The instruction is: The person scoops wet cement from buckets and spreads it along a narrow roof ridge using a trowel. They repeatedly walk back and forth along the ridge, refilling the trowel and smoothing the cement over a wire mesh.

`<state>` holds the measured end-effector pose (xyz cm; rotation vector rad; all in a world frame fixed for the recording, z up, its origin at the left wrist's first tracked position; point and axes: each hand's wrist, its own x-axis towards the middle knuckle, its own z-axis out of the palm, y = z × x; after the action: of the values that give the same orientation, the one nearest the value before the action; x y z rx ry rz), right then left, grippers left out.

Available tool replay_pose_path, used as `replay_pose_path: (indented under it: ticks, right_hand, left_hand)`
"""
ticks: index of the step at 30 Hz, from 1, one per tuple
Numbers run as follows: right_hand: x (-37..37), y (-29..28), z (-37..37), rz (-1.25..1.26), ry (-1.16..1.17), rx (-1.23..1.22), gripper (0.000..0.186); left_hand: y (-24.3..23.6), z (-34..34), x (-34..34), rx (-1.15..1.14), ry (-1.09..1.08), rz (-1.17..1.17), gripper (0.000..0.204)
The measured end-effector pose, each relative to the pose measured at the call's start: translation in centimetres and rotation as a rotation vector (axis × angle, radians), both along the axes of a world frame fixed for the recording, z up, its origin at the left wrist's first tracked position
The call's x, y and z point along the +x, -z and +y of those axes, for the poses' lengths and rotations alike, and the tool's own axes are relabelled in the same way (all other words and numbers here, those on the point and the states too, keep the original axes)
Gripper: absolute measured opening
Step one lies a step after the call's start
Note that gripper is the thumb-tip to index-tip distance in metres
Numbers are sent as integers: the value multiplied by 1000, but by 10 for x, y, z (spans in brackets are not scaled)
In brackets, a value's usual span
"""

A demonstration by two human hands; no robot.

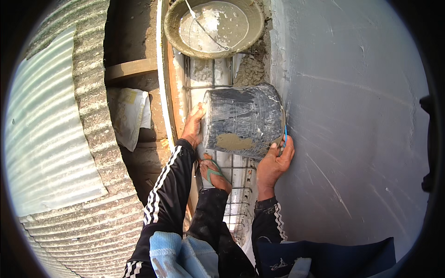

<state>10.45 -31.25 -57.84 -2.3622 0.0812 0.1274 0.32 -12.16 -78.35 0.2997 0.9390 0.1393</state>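
Note:
A dark, mortar-smeared bucket (242, 116) lies on its side in my grip over a channel with steel mesh (230, 203). My left hand (194, 124) grips the base end at the left, and my right hand (276, 164) holds the rim end at the right, beside a thin blue strip. The bucket's inside is hidden from view. Wet grey mortar (250, 68) lies in the channel just beyond the bucket. My sandalled foot (214, 178) shows on the mesh below.
A round bucket of cloudy grey water (214, 28) stands at the top. A grey wall (352, 129) runs along the right. Corrugated sheets (51, 139), a wooden crosspiece (130, 68) and a pale sack (128, 118) are on the left, past a long board edge.

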Motion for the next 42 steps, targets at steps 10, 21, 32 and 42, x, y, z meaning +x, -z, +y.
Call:
replay_pose_path:
  ticks: [10, 21, 32, 42]
  right_hand:
    - [-41, -13, -23, 52, 12, -26, 46]
    - [-16, -5, -18, -36, 31, 23, 44]
    - [49, 15, 13, -102, -159, -24, 44]
    - [82, 32, 34, 22, -239, 18, 43]
  left_hand:
    - [-12, -28, -20, -63, -7, -46, 36]
    - [-13, -19, -27, 92, 59, 167, 34]
    - [-38, -6, -19, 88, -180, 218, 33]
    - [-94, -5, -24, 203, -388, 230, 34]
